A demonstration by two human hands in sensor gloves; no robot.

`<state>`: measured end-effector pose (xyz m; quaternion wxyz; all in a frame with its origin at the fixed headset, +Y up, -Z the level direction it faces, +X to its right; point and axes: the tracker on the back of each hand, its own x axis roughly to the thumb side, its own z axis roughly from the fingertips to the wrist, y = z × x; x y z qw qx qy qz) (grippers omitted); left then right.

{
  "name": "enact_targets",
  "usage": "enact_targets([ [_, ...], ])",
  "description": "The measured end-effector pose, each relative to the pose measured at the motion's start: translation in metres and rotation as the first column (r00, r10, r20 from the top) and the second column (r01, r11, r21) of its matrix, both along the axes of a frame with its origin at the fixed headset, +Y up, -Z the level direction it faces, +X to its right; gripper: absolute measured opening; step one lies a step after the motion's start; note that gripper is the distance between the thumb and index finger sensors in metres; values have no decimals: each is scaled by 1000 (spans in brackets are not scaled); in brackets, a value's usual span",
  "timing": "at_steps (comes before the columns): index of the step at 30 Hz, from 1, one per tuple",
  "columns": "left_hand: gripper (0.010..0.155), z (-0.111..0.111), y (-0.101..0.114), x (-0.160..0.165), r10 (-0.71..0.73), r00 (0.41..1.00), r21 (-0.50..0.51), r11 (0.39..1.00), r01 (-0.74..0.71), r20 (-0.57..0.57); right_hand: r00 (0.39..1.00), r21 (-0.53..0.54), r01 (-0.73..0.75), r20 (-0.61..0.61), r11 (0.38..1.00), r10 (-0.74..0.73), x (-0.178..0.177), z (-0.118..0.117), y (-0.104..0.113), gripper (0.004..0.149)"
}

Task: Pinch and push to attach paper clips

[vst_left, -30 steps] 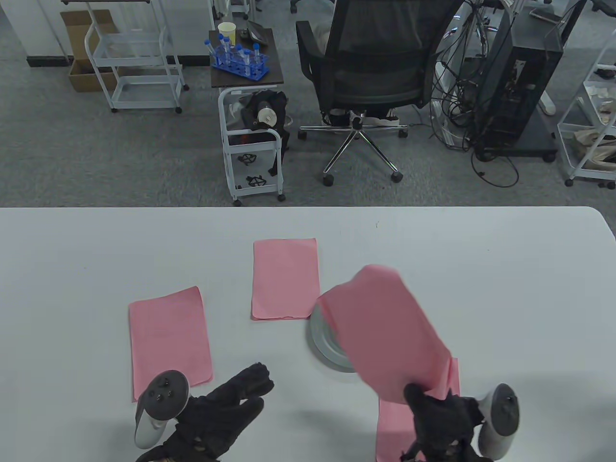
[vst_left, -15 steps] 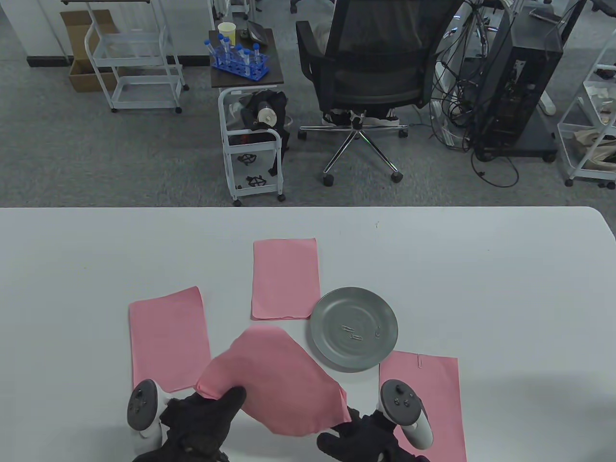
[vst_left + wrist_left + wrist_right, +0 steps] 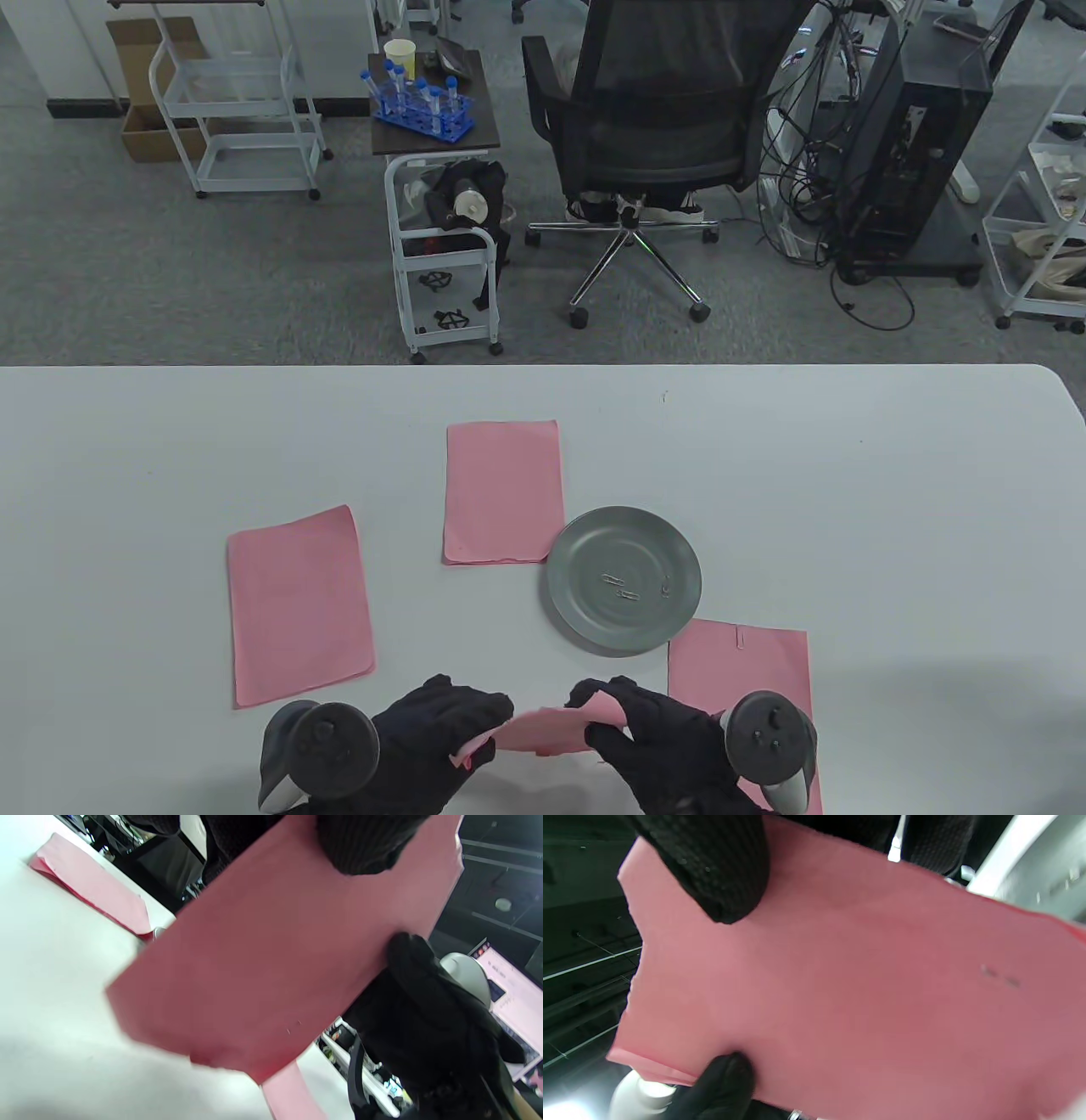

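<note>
Gloved fingertips (image 3: 721,878) of the right hand (image 3: 657,739) pinch one end of a pink paper sheet (image 3: 547,730), and the left hand (image 3: 433,739) pinches the other end. The sheet is held off the white table (image 3: 891,509) at its near edge, its long axis running left to right between the hands, seen almost edge-on from above. Both hands sit knuckles up, trackers outward. Beyond lie a grey metal plate (image 3: 594,628) holding paper clips (image 3: 619,587), and three more pink sheets, the nearest (image 3: 764,662) already clipped.
</note>
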<state>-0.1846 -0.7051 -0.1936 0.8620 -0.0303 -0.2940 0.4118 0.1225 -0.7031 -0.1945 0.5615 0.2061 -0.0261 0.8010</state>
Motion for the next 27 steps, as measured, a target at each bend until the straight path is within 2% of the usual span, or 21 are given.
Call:
enact_targets([
  [3,48,-7,-9,-5,-20,999,-56,998,18,-49,998,-27,-50,37,998,51,-1,-1,-5,42],
  [5,47,-16,-25,-9,-87,993,-165,984,73,-81,992,-117,-126,11,985,128,-4,-9,-21,42],
  [7,46,-20,-32,-11,-83,993,-208,976,65,-79,991,-153,-136,-9,979,136,-5,-12,-30,42],
  [9,46,-18,-27,-11,-36,996,-182,983,21,-84,994,-146,-107,-21,983,105,-6,-11,-27,41],
  [12,46,-8,-9,-11,60,996,-84,994,-65,-65,998,-36,-63,-6,997,63,-2,-3,-11,41],
  [14,46,-4,-2,-10,87,995,-45,995,-89,-55,999,-3,-53,9,999,53,0,-1,-7,41],
  [16,46,-3,-1,-9,56,996,-25,998,-57,-63,998,-19,-58,16,998,58,1,-2,-9,41],
  [20,46,-13,-21,-9,-110,989,-111,989,98,-103,996,-151,-87,-26,985,84,-1,-15,-32,41],
  [22,46,-15,-23,-10,-77,992,-127,990,64,-101,997,-175,-71,-50,982,63,-2,-16,-33,41],
  [27,46,-3,-2,-10,45,997,-33,998,-47,-66,998,-1,-62,-27,998,62,2,-1,-6,41],
])
